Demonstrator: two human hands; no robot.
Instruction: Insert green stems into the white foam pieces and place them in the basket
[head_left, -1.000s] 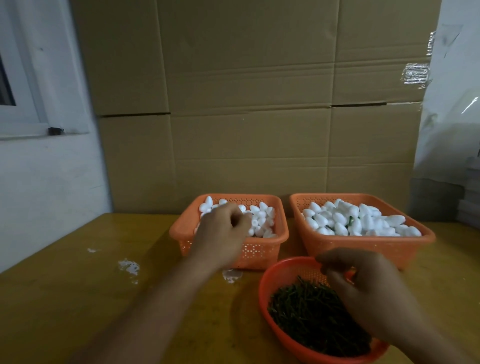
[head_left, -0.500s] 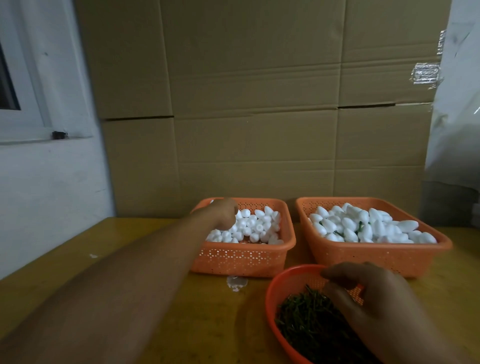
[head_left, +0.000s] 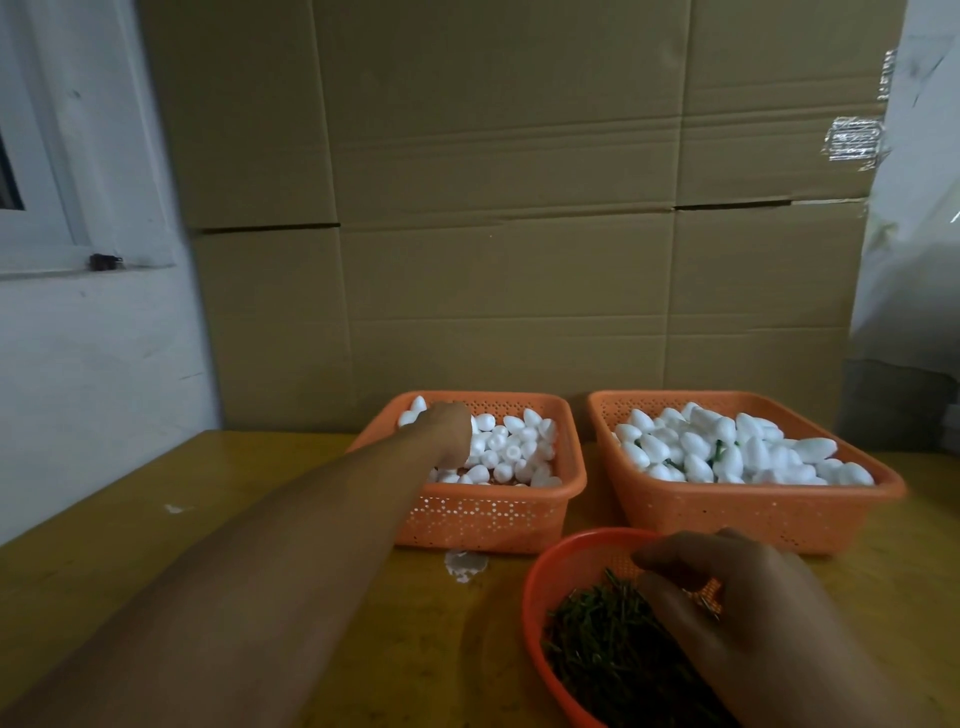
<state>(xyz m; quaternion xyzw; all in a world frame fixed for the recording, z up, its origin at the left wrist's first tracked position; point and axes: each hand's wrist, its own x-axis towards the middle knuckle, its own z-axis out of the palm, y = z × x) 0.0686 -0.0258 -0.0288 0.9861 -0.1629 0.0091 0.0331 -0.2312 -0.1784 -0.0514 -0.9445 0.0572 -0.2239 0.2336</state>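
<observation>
The left hand (head_left: 451, 434) is buried among foam pieces (head_left: 511, 449) in the left basket (head_left: 488, 512); its grip cannot be told. Stems (head_left: 605, 644) are pinched by the right hand (head_left: 727, 597); several may be lifted together.

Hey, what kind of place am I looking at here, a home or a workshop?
Probably a small craft-assembly workshop or storeroom: flattened cardboard cartons line the wall, and a wooden table holds orange baskets of white foam pieces and a bowl of green stems.
</observation>
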